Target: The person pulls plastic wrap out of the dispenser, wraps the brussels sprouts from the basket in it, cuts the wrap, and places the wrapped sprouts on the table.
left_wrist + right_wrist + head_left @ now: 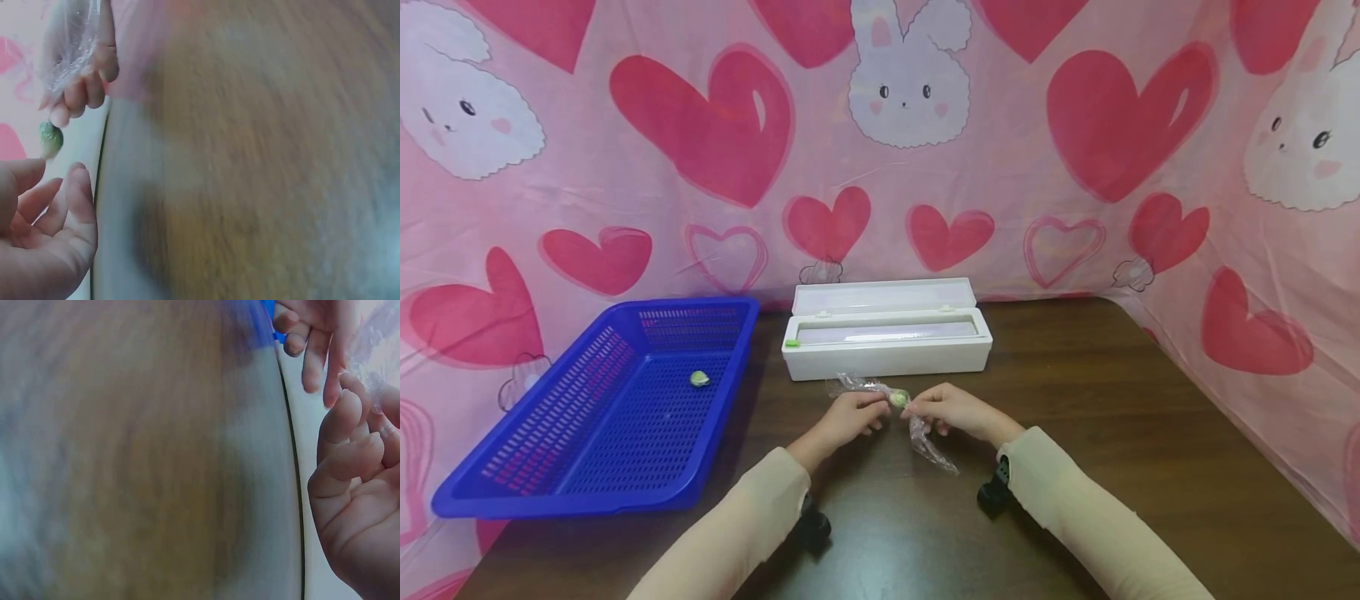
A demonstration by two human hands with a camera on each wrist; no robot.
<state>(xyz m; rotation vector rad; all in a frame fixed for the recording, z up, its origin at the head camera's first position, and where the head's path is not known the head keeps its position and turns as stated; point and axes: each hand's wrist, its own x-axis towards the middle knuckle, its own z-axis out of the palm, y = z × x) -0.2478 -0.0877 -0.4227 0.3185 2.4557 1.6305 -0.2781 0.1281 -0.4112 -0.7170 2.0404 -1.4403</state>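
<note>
Between the two hands is a small green Brussels sprout (898, 399), wrapped in clear cling film (934, 454) whose loose ends trail out on both sides. My left hand (852, 415) pinches the film just left of the sprout with thumb and fingertips. On the other side, my right hand (957, 410) pinches the film close against the sprout. In the left wrist view the green sprout (51, 137) shows between the fingertips of both hands. From the right wrist, crinkled film (369, 378) is visible at the fingertips, and the sprout is hidden.
A blue plastic basket (718, 433) stands on the left, with another sprout (699, 378) inside. Behind the hands sits a white cling film dispenser box (887, 362), its lid raised and a green slider at its left end. All rest on a dark wooden table (1120, 417).
</note>
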